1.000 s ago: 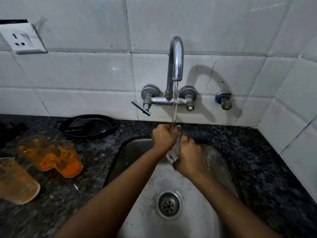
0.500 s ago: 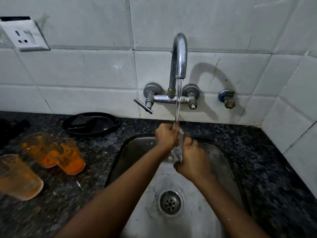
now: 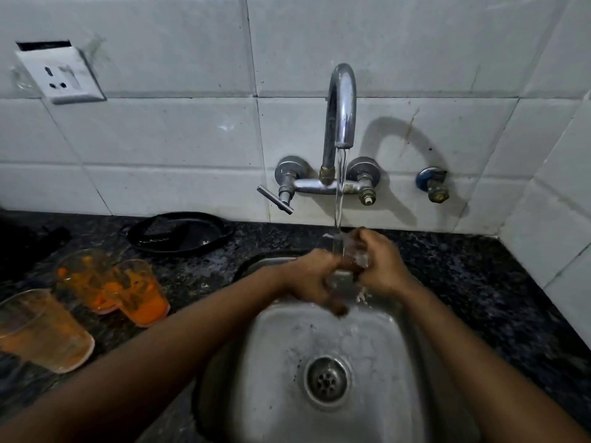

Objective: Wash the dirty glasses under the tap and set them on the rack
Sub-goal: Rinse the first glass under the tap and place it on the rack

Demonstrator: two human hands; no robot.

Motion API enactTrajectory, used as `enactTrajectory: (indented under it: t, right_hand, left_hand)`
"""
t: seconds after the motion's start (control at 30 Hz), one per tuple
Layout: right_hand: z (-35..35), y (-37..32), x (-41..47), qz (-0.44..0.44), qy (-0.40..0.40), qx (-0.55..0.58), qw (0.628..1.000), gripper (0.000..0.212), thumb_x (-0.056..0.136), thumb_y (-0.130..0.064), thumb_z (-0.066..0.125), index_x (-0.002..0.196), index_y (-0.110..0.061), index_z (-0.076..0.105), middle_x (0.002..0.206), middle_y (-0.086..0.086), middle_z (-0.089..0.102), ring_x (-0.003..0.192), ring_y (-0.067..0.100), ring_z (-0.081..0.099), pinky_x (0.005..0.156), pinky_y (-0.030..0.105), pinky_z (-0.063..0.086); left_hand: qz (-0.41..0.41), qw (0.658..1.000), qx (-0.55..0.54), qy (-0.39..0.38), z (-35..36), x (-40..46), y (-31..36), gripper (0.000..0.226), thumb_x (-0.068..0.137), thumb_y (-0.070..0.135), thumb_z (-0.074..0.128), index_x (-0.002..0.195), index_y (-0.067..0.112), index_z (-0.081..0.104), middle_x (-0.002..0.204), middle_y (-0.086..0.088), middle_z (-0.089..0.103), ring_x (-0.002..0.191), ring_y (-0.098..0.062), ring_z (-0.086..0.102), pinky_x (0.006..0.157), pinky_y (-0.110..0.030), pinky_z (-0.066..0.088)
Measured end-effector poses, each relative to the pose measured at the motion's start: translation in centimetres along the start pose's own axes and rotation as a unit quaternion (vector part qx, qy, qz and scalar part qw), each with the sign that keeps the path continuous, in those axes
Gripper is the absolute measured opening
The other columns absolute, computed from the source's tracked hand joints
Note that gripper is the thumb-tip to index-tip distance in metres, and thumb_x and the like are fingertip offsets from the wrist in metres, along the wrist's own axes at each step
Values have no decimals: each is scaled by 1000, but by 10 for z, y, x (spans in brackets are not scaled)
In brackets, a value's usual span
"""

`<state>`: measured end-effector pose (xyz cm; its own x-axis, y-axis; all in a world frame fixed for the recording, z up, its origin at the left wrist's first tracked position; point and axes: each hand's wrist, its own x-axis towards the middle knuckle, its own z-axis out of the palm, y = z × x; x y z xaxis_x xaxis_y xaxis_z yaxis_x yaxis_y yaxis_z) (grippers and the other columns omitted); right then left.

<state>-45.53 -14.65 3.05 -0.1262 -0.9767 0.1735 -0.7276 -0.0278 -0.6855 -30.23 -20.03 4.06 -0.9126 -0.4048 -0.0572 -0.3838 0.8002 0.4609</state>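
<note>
Head view: both forearms reach in from the bottom edge, the left from 7 o'clock and the right from 5 o'clock, and meet just above the middle of the picture over the back of the steel sink (image 3: 287,346). Between them is a clear glass (image 3: 347,255), held upright or nearly so under the stream of water (image 3: 339,193) that falls from the curved tap (image 3: 341,103) at 12 o'clock. The right hand (image 3: 382,266) wraps the glass from its 3 o'clock side, fingers curled round the wall and knuckles up. The left hand (image 3: 311,281) grips it from the 9 o'clock side lower down, fingers bent and pointing down toward the basin; its fingertips are blurred. Water splashes below the hands. The drain (image 3: 327,381) sits at 6 o'clock from the glass, well apart.

On the dark speckled bench (image 3: 479,282), at 9 o'clock from the sink, stand three dirty glasses smeared with orange: two orange-streaked glasses (image 3: 112,287) touching each other, and a larger glass (image 3: 44,330) nearer the left edge, leaning. A black tray (image 3: 179,231) lies against the white tiled wall (image 3: 160,139) at 10 o'clock from the hands. A white wall socket (image 3: 60,75) is at the upper left, and a small blue valve (image 3: 433,183) is at 3 o'clock from the tap.
</note>
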Motion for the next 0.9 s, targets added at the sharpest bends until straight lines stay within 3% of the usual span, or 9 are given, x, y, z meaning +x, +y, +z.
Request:
enactTrajectory:
  t: [0.1,0.17,0.23,0.3,0.43,0.6,0.7,0.8,0.9]
  right_hand:
    - [-3,-5,3,-88,-43,-153,983,59,67,-7,76,119,-16,50,123,4,52,117,21,44,93,31,42]
    - [-4,-6,4,-95,-27,-160,982,64,67,-5,75,124,-16,47,127,4,49,120,21,41,94,30,39]
    - [-5,-6,4,-96,-16,-161,982,67,67,-3,74,127,-15,46,130,6,47,122,22,39,98,33,38]
    - [-5,-3,3,-98,-15,-141,985,68,65,-4,77,126,-14,48,127,8,49,120,24,43,98,35,40]
    - [-9,-1,0,-59,35,-122,990,71,63,-18,82,125,-15,47,117,11,54,109,27,48,87,37,45]
    - [-24,-16,2,-128,53,-369,919,55,72,-20,73,122,-21,49,119,8,55,110,28,49,79,39,46]
    - [-27,-22,5,-163,47,-463,870,56,55,-17,84,106,-17,61,107,11,64,100,30,59,73,40,49]
    - [-29,-27,3,-183,23,-523,832,51,69,-20,76,116,-20,55,120,7,58,113,27,53,86,40,44]
    - [-25,-21,1,-162,-4,-492,856,58,79,-25,68,130,-20,40,134,9,45,125,29,39,96,43,35]
  left_hand:
    - [-25,920,385,-74,2,5,-7,66,86,16,59,144,21,28,150,-8,30,134,-26,35,112,-46,31]
    - [-53,896,435,-74,3,9,5,54,91,9,47,142,18,30,150,-9,29,137,-27,32,116,-53,16]
    - [-80,955,283,-45,5,11,12,49,90,6,48,137,14,38,145,-12,38,135,-28,34,116,-51,17]
    - [-89,989,-119,-8,2,8,17,49,83,-4,55,130,7,46,132,-17,49,123,-33,47,104,-47,40]
    - [-112,820,-536,168,-3,2,16,51,73,-23,45,119,-4,55,119,-25,60,109,-37,59,82,-42,54]
    - [-153,719,-623,269,16,-4,15,45,70,-21,48,104,4,63,107,-12,67,95,-22,63,76,-32,54]
    - [-192,704,-634,254,30,-6,15,44,70,-18,56,109,4,61,109,-14,67,89,-22,64,73,-34,49]
    - [-233,712,-625,218,34,-6,18,54,69,-13,62,117,10,57,117,-8,64,104,-21,60,84,-37,51]
    - [-217,678,-661,237,30,-5,22,53,71,-21,50,112,12,59,111,-7,65,102,-22,60,82,-36,52]
